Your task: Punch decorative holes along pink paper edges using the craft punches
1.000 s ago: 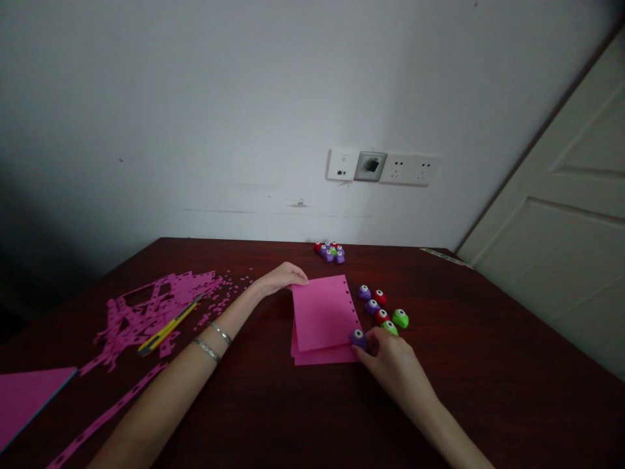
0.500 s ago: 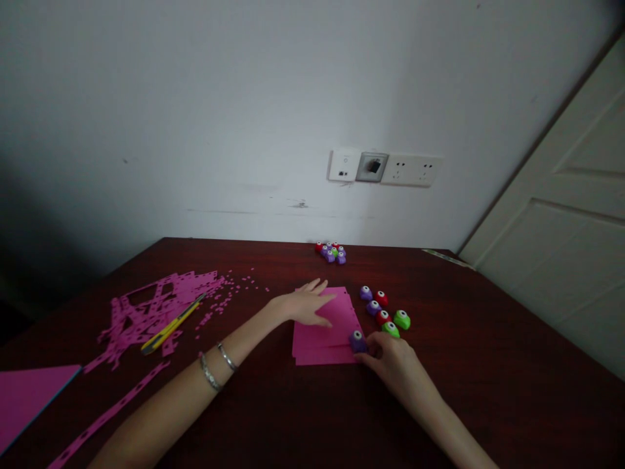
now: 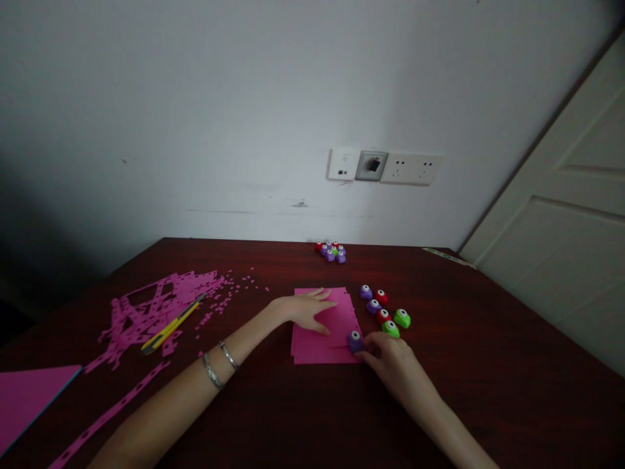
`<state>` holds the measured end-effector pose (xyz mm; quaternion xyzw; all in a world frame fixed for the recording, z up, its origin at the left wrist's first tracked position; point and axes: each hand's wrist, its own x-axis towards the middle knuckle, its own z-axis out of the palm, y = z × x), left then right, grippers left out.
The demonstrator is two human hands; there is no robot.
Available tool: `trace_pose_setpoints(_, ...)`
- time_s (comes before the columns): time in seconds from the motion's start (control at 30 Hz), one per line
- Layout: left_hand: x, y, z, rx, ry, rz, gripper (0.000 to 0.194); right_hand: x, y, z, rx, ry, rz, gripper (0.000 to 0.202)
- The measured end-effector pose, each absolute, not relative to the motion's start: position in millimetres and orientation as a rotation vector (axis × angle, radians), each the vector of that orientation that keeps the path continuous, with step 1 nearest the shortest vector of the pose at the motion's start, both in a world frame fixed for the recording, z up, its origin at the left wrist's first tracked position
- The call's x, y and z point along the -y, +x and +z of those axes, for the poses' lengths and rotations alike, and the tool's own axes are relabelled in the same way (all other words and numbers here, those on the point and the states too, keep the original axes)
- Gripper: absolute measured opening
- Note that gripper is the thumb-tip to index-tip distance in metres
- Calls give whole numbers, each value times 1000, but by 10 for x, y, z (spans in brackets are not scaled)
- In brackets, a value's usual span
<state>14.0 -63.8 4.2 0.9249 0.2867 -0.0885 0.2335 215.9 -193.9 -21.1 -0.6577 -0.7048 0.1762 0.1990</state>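
Observation:
A small stack of pink paper (image 3: 336, 332) lies in front of me on the table. My left hand (image 3: 307, 311) rests flat on it, fingers spread. At the stack's lower right edge sits a small purple craft punch (image 3: 355, 341) with a white button on top. My right hand (image 3: 388, 352) grips this punch from its right side; the fingertips behind it are partly hidden. Just beyond that hand stand more punches, among them a red one (image 3: 383, 317) and two green ones, the nearer of which is a green punch (image 3: 390, 329).
A heap of punched pink paper scraps (image 3: 161, 306) lies on the left with a yellow utility knife (image 3: 173, 326) on top. Tiny pink cut-outs (image 3: 224, 296) are scattered beside it. More punches (image 3: 332, 251) cluster by the wall. A larger pink sheet (image 3: 34, 397) lies front left.
My left hand has slid slightly toward me on the paper. The purple punch has shifted a little left, farther over the paper's edge, with my right hand still on it.

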Motion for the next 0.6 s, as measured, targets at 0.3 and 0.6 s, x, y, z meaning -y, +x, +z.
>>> trace_pose_setpoints(0.3,608,127,5,-727,2519,-177,85,1951,2136,-199,2017,-1847,452,9)
trace_pose_setpoints(0.6,617,140,122,-691,2512,-46,79,1951,2171,-71,1877,-1830,581,16)
